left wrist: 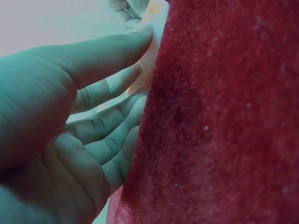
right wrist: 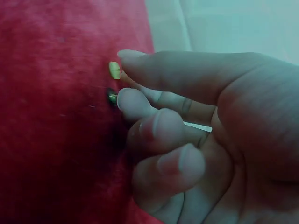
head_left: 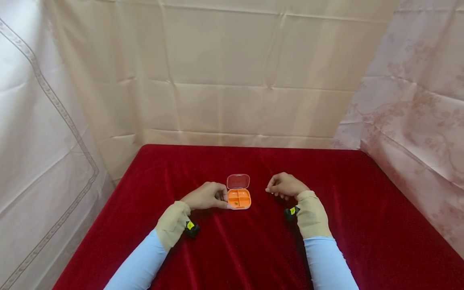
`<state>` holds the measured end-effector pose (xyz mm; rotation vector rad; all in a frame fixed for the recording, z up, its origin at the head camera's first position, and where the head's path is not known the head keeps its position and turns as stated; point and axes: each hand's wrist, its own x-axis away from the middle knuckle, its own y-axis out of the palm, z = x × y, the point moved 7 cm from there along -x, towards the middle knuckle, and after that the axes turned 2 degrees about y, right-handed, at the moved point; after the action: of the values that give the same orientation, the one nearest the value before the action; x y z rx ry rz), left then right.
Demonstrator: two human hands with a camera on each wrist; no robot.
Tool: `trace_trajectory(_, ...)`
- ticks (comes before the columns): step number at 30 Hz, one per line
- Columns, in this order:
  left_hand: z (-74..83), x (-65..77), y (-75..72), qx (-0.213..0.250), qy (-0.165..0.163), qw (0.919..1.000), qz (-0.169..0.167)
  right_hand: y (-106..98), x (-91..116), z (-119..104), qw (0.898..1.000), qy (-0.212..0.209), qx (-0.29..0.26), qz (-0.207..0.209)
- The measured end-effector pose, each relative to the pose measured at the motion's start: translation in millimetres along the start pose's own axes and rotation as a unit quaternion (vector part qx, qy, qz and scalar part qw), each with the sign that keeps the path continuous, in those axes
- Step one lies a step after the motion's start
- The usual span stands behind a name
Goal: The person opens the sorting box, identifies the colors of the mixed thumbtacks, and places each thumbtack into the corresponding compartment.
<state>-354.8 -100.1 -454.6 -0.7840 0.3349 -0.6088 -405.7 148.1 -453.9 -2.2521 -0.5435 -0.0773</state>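
An orange pill box (head_left: 245, 201) with several compartments lies on the red cloth, its clear lid (head_left: 238, 181) raised at the back. A tiny greenish piece (head_left: 236, 203) is in its front left compartment. My left hand (head_left: 209, 196) grips the box's left side, thumb at the front corner; the left wrist view shows only a sliver of the box. To the right of the box, my right hand (head_left: 287, 185) pinches a small yellow pill (right wrist: 115, 70) between thumb and index finger. A second small dark, yellowish piece (right wrist: 112, 96) shows by the middle fingertip; whether it is held or lies on the cloth is unclear.
Red velvet cloth (head_left: 217, 257) covers the table. Behind its far edge hangs a beige curtain (head_left: 224, 72). Pale patterned curtains (head_left: 417, 92) close off the right side, and a white one (head_left: 40, 121) the left. Each wrist wears a small black camera (head_left: 192, 229).
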Motion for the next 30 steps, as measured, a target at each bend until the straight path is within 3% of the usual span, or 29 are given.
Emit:
trace_trajectory(4, 0.4, 0.2, -0.4, -0.002, 0.002, 1.0000, -0.001, 3.2, -2.9, 0.8, 1.000, 0.005, 0.010, 0.002)
trace_trajectory(8, 1.7, 0.3, -0.6, -0.002, 0.002, 1.0000, -0.003, 2.0, -1.8, 4.9, 1.000, 0.006, -0.026, 0.005)
trace_trajectory(11, 2.8, 0.7, -0.8, -0.003, 0.000, 1.0000, -0.004, -0.1, -0.7, 7.9, 0.995, -0.009, -0.103, -0.001)
trace_trajectory(13, 3.2, 1.1, -0.8, -0.005, -0.001, 1.0000, -0.004, -2.5, -1.3, 7.2, 0.982, -0.026, -0.189, -0.008)
trace_trajectory(15, 3.7, 1.6, -1.2, -0.007, -0.001, 1.0000, -0.003, -6.1, -1.8, 3.7, 0.954, -0.047, -0.295, -0.019)
trace_trajectory(16, 3.8, 1.6, -1.1, -0.008, -0.001, 1.0000, -0.003, -7.9, -1.8, 1.7, 0.934, -0.058, -0.350, -0.026)
trace_trajectory(20, 4.1, 1.6, -1.4, -0.006, 0.001, 1.0000, -0.002, -13.6, 1.4, -9.8, 0.835, -0.109, -0.531, -0.088)
trace_trajectory(24, 3.3, 1.7, -0.9, -0.003, -0.001, 1.0000, -0.005, -13.7, 7.1, -18.5, 0.745, -0.153, -0.624, -0.178)
trace_trajectory(27, 3.1, 1.6, -0.4, -0.003, 0.000, 1.0000, -0.008, -12.0, 10.9, -22.9, 0.699, -0.175, -0.654, -0.231)
trace_trajectory(30, 3.1, 0.7, -0.1, -0.004, 0.004, 0.9999, -0.008, -9.5, 13.1, -25.3, 0.674, -0.184, -0.665, -0.263)
